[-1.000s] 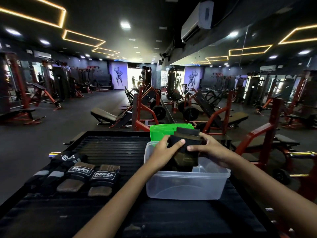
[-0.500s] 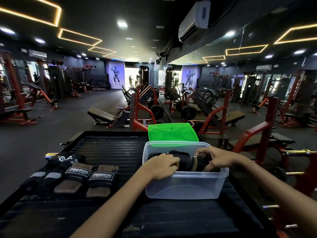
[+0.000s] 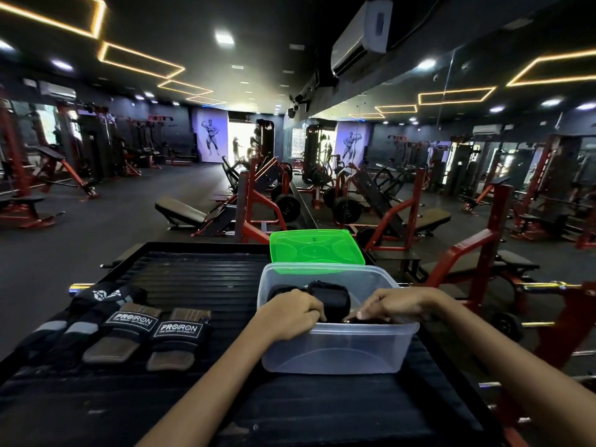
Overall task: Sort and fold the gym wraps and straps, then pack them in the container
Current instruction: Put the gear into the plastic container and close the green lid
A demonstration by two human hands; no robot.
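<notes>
Wraps (image 3: 327,296), dark and folded, sit inside the clear tub (image 3: 335,353) on the black ribbed bench (image 3: 200,279), and both hands are down in it. The left hand (image 3: 290,314) has its fingers curled over the near rim onto the dark fabric; the right hand (image 3: 395,306) reaches in from the right with fingers bent down onto the bundle, though whether either truly pinches the cloth is hard to tell. Four more pieces (image 3: 106,327) lie in a row on the bench to the left, well apart from the tub, two marked PROIRON. The green lid (image 3: 316,248) rests just behind the tub. To seat this bundle well, I would press it flat into one end, keep the fold from springing open, and leave room for the rest
</notes>
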